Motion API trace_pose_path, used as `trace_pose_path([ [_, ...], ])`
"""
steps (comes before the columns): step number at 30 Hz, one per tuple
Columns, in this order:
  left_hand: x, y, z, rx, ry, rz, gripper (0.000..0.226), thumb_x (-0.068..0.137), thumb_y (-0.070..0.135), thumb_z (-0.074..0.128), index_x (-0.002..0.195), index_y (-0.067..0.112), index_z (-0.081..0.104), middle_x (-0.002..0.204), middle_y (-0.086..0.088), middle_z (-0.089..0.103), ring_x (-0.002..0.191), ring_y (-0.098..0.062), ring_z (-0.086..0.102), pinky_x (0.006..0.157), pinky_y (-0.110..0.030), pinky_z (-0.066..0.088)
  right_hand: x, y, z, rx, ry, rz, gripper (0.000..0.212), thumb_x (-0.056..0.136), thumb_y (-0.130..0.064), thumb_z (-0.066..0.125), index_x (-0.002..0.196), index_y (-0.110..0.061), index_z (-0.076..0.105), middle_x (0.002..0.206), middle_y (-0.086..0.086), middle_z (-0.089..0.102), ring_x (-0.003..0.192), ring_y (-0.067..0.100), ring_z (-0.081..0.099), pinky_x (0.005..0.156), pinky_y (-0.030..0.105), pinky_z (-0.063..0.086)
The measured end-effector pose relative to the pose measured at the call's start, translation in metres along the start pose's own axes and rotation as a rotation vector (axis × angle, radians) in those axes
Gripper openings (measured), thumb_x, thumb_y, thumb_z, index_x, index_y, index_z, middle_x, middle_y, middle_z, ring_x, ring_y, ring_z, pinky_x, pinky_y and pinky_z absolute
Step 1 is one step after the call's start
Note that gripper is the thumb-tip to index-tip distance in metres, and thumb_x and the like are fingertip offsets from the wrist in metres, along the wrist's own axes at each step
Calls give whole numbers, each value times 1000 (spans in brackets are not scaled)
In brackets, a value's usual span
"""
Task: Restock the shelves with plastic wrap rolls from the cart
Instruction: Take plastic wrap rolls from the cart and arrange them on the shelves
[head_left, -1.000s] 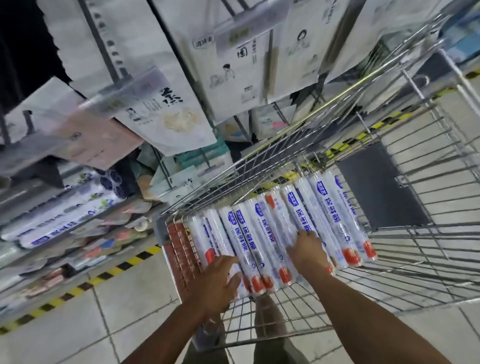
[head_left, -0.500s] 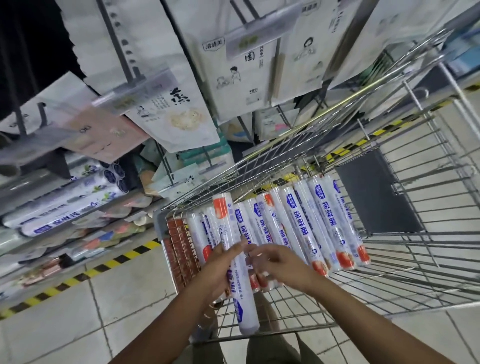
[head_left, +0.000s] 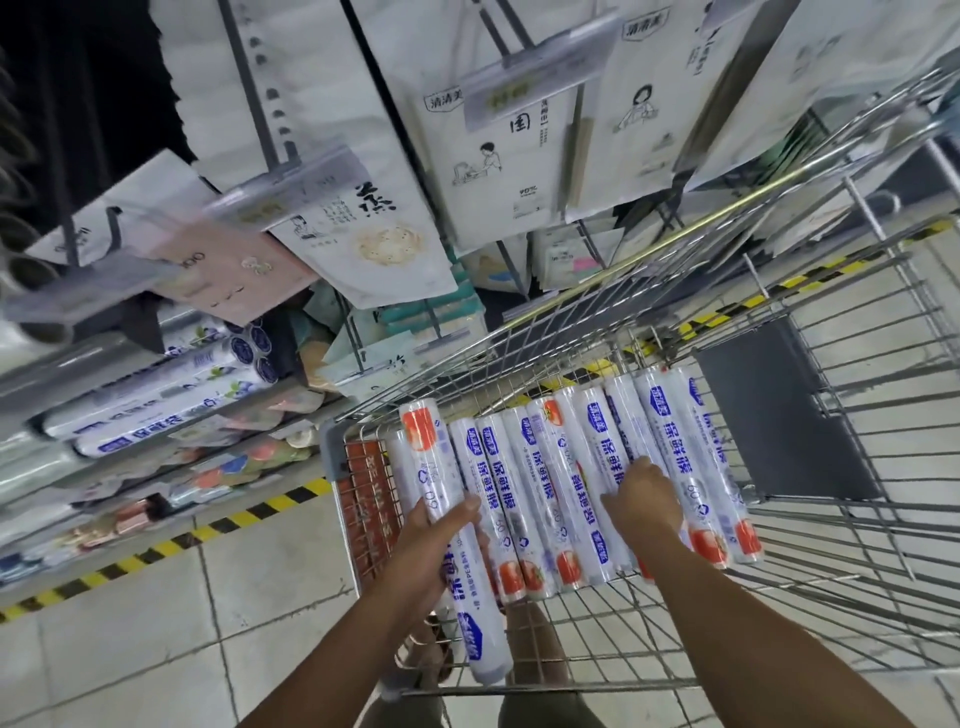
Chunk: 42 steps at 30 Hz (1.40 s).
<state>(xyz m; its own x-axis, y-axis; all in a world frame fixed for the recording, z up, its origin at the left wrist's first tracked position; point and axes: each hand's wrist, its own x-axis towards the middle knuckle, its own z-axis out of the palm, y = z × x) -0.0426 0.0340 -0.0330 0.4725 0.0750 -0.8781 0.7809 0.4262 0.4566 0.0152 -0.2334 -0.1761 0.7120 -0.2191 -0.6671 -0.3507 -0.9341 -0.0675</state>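
Note:
My left hand (head_left: 434, 551) grips a white plastic wrap roll (head_left: 430, 457) round its middle. It is lifted above the others, its red-printed end pointing away from me. Several more rolls (head_left: 592, 447) lie side by side in a row across the wire cart (head_left: 841, 551). My right hand (head_left: 641, 499) lies on the right part of that row. Its fingers curl down over one roll, and the fingertips are hidden between rolls. At the left, similar rolls (head_left: 156, 405) lie on a low shelf.
Packaged goods hang on hooks (head_left: 363, 234) above the shelf and the cart's far side. A dark flap (head_left: 769, 410) stands in the cart behind the rolls. A yellow-black floor stripe (head_left: 208, 530) runs along the shelf base. My feet show below the cart.
A second ago both hands were down on the row. The right hand lifted out a roll and passed it to the left, which now holds it alone. The right hand went back to the row.

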Motion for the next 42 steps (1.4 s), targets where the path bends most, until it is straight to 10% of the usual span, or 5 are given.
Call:
trace_pose_path([
  [18, -78, 19, -89, -119, -19, 227, 36, 96, 4, 68, 129, 13, 59, 102, -12, 76, 85, -29, 72, 73, -44, 63, -105, -64, -62, 323, -83, -294, 34, 83, -36, 81, 67, -18, 56, 61, -2, 60, 61, 19, 58, 57, 27, 42],
  [24, -146, 11, -179, -211, 15, 361, 27, 97, 6, 68, 121, 9, 56, 90, -14, 70, 82, -28, 69, 72, -39, 59, -236, -144, -90, 485, -117, -581, 21, 85, -25, 81, 91, -34, 63, 85, -18, 70, 75, -12, 61, 64, 4, 40],
  [33, -288, -36, -379, -320, 141, 603, 31, 98, 6, 67, 126, 7, 54, 88, -17, 68, 86, -34, 66, 70, -39, 60, -440, -302, -39, 573, -190, -943, 32, 84, -11, 80, 109, -26, 67, 101, -17, 73, 86, -11, 66, 73, 6, 47],
  [37, -362, -65, -467, -330, 289, 724, 26, 97, 11, 69, 118, 10, 55, 83, -13, 70, 79, -29, 66, 71, -42, 57, -519, -378, 13, 572, -272, -1058, 42, 81, -12, 83, 118, -22, 67, 114, -7, 74, 103, 9, 70, 89, 31, 54],
  [42, -426, -105, -553, -403, 558, 794, 31, 92, 16, 77, 117, 11, 61, 93, -16, 76, 77, -25, 70, 68, -37, 58, -613, -450, 81, 542, -488, -1124, 22, 88, -5, 73, 102, -20, 67, 102, 0, 73, 77, -2, 69, 67, 14, 53],
])
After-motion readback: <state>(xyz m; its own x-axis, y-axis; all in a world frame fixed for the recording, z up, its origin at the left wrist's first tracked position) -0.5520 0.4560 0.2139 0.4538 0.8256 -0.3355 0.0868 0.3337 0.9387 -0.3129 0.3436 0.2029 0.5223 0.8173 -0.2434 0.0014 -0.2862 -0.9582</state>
